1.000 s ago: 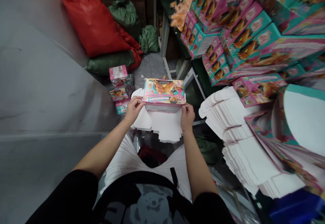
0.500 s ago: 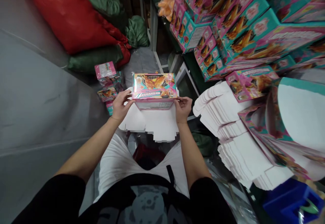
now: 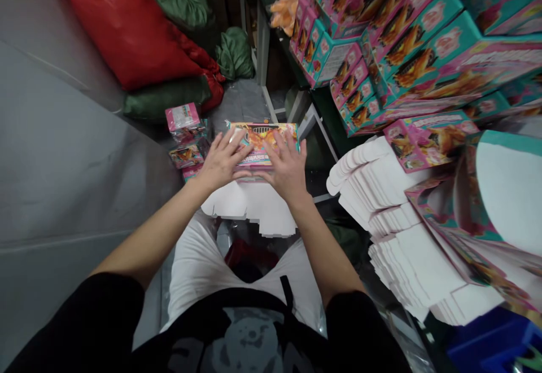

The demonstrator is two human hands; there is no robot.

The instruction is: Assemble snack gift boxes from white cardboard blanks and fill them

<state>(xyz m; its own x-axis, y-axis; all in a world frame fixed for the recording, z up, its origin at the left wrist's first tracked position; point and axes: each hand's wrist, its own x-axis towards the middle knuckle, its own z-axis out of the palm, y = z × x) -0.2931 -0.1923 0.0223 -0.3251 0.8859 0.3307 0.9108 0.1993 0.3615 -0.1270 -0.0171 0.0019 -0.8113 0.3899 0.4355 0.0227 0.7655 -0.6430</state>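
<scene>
At the left of centre, small pink boxes (image 3: 183, 118) are lying near the left hand (image 3: 222, 159), which is resting flat on the printed box (image 3: 265, 143), its grip open and fingers spread. The box is sitting at frame centre, pink and teal with a roast-chicken picture, above white die-cut cardboard (image 3: 249, 206). The right hand (image 3: 288, 170) is lying open on it too. Further right, white cardboard blanks (image 3: 406, 249) are stacking up below pink-and-teal boxes (image 3: 406, 40).
</scene>
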